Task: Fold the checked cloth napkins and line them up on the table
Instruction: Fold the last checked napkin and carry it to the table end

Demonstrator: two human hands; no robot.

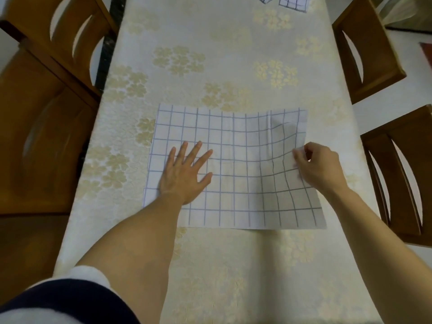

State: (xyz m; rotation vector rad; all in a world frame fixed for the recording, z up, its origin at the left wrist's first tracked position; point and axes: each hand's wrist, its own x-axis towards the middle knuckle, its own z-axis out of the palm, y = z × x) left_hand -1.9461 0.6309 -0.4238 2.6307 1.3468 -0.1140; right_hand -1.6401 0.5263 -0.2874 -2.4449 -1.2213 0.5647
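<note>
A white napkin with a blue check [236, 146] lies spread out in the middle of the table [210, 50]. My left hand [184, 171] presses flat on its left half, fingers straight and spread. My right hand [318, 164] pinches the napkin's right edge between thumb and fingers, and that side is lifted slightly and rippled. At the far end of the table, two more checked napkins [293, 2] are cut off by the top of the frame.
The table carries a cream cloth with pale gold flowers. Wooden chairs stand on both sides: two at the left [46, 101] and two at the right [367, 50], close to the table edges.
</note>
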